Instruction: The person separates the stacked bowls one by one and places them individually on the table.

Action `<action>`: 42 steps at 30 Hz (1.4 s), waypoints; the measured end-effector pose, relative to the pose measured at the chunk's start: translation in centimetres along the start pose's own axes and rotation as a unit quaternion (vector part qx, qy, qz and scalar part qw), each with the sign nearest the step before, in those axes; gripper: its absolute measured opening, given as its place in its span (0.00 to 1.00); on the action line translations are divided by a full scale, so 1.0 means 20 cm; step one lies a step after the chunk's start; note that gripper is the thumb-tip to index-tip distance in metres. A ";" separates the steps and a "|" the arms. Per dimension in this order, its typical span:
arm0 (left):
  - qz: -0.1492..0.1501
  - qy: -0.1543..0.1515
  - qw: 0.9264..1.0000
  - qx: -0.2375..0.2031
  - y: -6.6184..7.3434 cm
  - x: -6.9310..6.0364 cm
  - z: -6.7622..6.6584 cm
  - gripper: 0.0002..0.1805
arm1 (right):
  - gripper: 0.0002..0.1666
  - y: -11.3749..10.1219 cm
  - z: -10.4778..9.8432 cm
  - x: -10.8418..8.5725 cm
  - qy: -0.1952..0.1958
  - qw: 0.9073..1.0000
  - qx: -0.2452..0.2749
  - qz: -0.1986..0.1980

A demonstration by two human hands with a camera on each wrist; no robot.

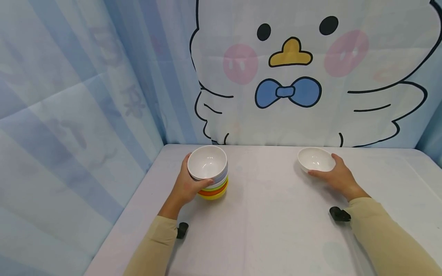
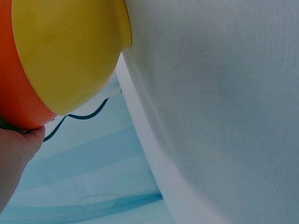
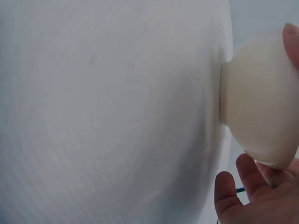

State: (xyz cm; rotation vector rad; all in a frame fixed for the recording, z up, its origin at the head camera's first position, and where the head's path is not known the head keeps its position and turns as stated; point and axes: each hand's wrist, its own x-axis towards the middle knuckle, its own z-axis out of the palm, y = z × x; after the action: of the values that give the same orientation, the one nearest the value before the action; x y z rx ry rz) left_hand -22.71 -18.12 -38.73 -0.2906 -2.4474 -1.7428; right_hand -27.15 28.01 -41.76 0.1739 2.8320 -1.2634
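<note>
On the left side of the table stands a nested stack of bowls, topped by a white one (image 1: 207,163). Below its rim show lavender, white, green and orange bands, with a yellow bowl (image 1: 212,197) at the bottom. My left hand (image 1: 185,187) grips the stack from its left, thumb across the near side. In the left wrist view, the orange bowl (image 2: 21,79) has a finger against it. Toward the back right, my right hand (image 1: 340,177) holds a single white bowl (image 1: 313,160) between thumb and fingers. Its foot is at or just above the tabletop; I cannot tell which.
The white-covered table (image 1: 266,214) stretches between the two hands. Behind it hangs a curtain (image 1: 290,122) with a cartoon bird, and a blue-striped curtain (image 1: 69,134) lines the left side. Black wrist-camera mounts (image 1: 340,214) jut from both sleeves.
</note>
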 end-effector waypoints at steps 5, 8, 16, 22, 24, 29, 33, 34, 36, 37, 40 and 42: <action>-0.001 -0.002 1.000 -0.002 0.00 0.00 0.00 0.60 | 0.78 0.00 -0.01 0.00 0.004 1.000 -0.003 0.006; 0.001 -0.003 1.000 -0.002 0.00 0.00 0.00 0.60 | 0.78 0.01 -0.01 0.00 0.005 1.000 -0.004 0.011; 0.001 -0.003 1.000 -0.001 0.00 0.00 0.00 0.60 | 0.78 0.01 -0.01 0.01 0.004 1.000 0.012 -0.005; 0.001 -0.003 1.000 -0.006 0.00 0.00 0.00 0.60 | 0.75 -0.02 0.00 0.00 0.039 0.998 -0.014 -0.043; 0.002 -0.002 1.000 -0.005 0.00 0.00 0.00 0.59 | 0.73 -0.05 0.01 -0.01 0.055 0.996 -0.027 -0.059; 0.002 0.000 1.000 -0.003 0.00 0.00 0.00 0.59 | 0.70 -0.15 0.02 -0.03 0.082 0.991 -0.046 -0.094; 0.002 -0.001 1.000 -0.006 0.00 0.00 0.00 0.58 | 0.69 -0.21 0.03 -0.04 0.098 0.988 -0.063 -0.105; 0.002 -0.001 1.000 -0.007 0.00 0.00 0.00 0.58 | 0.69 -0.22 0.03 -0.04 0.100 0.987 -0.065 -0.104; 0.001 -0.002 1.000 -0.009 0.00 0.00 0.01 0.58 | 0.69 -0.23 0.03 -0.04 0.096 0.988 -0.060 -0.102; 0.001 -0.002 1.000 -0.008 0.00 0.00 0.01 0.58 | 0.69 -0.22 0.03 -0.04 0.093 0.989 -0.058 -0.101; -0.003 0.000 1.000 -0.008 0.00 0.00 0.01 0.59 | 0.70 -0.22 0.03 -0.04 0.084 0.990 -0.049 -0.098; -0.002 0.001 1.000 -0.010 0.00 0.00 0.01 0.59 | 0.70 -0.23 0.04 -0.05 0.080 0.991 -0.039 -0.102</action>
State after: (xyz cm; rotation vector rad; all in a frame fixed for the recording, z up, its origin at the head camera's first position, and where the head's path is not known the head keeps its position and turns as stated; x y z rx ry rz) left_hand -22.71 -17.92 -38.76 -0.2846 -2.4331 -1.7684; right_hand -26.72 24.30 -38.79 -0.0171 3.0996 -1.2203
